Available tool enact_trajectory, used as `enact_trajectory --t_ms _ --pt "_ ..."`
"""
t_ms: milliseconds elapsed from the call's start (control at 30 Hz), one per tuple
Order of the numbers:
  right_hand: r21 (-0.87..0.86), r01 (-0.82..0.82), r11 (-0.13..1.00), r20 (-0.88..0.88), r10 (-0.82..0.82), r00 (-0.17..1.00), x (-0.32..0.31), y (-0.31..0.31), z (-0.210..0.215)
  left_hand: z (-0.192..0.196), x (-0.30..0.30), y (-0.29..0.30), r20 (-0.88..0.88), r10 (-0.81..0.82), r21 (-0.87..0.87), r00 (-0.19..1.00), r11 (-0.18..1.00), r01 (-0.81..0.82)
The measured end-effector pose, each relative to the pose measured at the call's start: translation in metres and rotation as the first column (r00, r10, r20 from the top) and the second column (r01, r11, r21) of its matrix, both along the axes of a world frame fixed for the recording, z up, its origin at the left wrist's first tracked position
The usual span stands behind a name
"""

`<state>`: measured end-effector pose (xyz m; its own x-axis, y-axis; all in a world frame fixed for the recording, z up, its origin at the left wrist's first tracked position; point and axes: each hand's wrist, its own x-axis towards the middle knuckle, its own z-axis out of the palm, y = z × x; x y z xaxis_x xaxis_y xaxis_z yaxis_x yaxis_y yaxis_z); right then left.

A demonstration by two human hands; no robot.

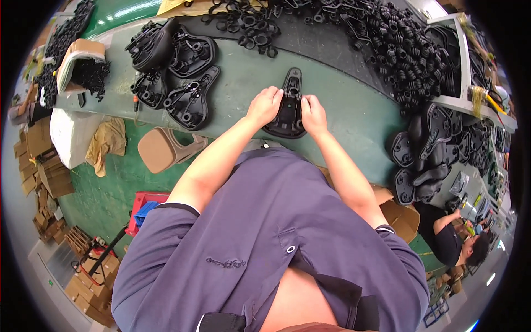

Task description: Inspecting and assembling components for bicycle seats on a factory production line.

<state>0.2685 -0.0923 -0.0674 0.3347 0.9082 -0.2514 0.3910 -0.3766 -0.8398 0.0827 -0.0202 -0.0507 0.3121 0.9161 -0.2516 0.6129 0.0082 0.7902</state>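
Note:
A black plastic saddle base (289, 105) lies underside up on the green workbench (343, 110), its narrow nose pointing away from me. My left hand (265, 105) grips its left edge with fingers curled over the rim. My right hand (313, 113) presses on its right edge, fingers bent onto the shell. Both forearms reach in from below over my purple shirt.
A stack of black saddle bases (174, 72) sits at the left of the bench, another heap (428, 149) at the right. Black coil springs (398, 47) and wire parts (249, 25) pile at the back. A tan stool (163, 148) stands below. A seated person (456, 238) is at lower right.

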Motion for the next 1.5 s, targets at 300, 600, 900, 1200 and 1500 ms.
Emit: enact_trajectory --t_ms 300,600,900,1200,1500 --pt "-0.201 -0.146 0.969 -0.132 0.121 0.984 0.006 0.003 -0.022 -0.002 -0.031 -0.013 0.040 -0.183 0.067 0.982 0.981 0.180" --pt "-0.568 -0.252 0.783 -0.374 0.027 0.927 0.002 -0.043 0.022 -0.007 -0.094 -0.055 -0.077 0.027 -0.232 0.997 0.972 -0.044" --pt "-0.290 -0.157 0.944 -0.563 -0.035 0.826 -0.153 0.024 0.096 0.068 -0.192 -0.057 0.199 0.448 -0.533 0.871 0.795 -0.288" --pt "-0.150 -0.158 0.976 -0.546 0.051 0.836 -0.345 0.132 0.121 0.067 -0.332 0.043 0.438 0.685 -0.376 0.583 0.728 -0.573" --pt "-0.180 -0.270 0.946 -0.378 0.187 0.907 -0.309 0.106 0.094 0.065 -0.351 0.053 0.396 0.656 -0.363 0.643 0.755 -0.547"
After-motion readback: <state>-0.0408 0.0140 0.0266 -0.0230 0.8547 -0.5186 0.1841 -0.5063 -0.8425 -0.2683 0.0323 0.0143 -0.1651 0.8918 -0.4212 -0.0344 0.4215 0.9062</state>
